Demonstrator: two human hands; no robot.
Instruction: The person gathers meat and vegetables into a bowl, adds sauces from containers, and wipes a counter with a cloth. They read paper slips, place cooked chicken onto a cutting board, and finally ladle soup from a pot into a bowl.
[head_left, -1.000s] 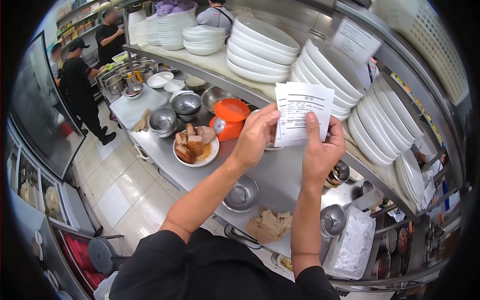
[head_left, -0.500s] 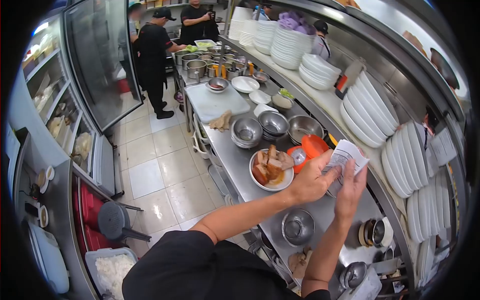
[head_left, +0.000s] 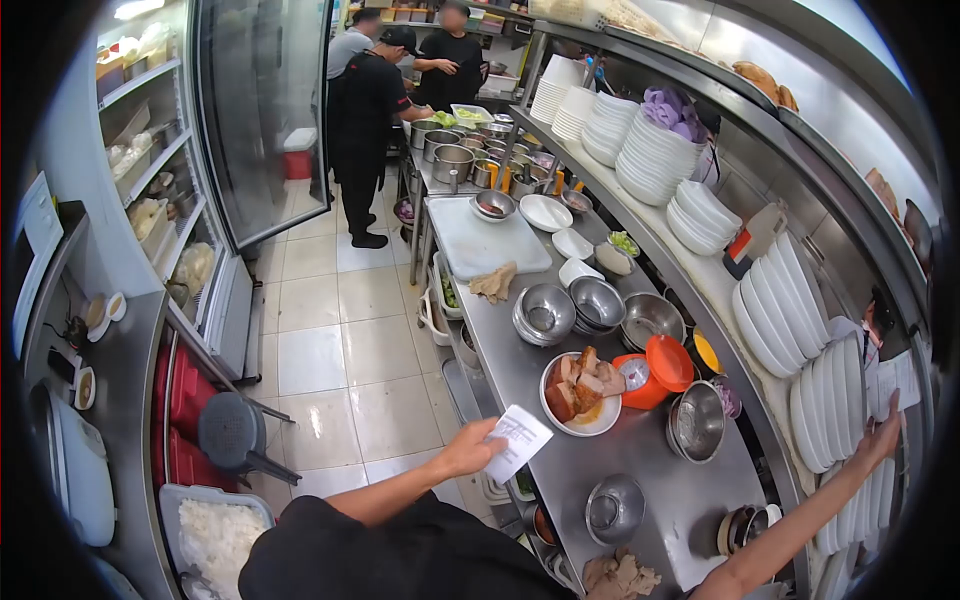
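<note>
Held out over the left edge of the steel counter, my left hand (head_left: 468, 447) pinches a printed paper slip (head_left: 519, 442). My right hand (head_left: 880, 438) reaches up to the shelf at far right, its fingers closed at the lower edge of another paper slip (head_left: 892, 380). White oval plates (head_left: 828, 408) stand on edge just left of that hand. On the counter between my arms is a white bowl of cooked meat chunks (head_left: 580, 390), beside an orange kitchen scale (head_left: 650, 378).
Steel bowls (head_left: 697, 420) stand along the counter (head_left: 660, 500). A white cutting board (head_left: 485, 240) lies farther back. At left are an open glass fridge door (head_left: 265, 130), a grey stool (head_left: 232, 435) and a tub of rice (head_left: 215, 535). Several people (head_left: 370, 130) stand at the back.
My hands were together at a paper slip above the counter. They have parted: the left moved left with a slip, the right moved right to the slip at the shelf. The view shifted.
</note>
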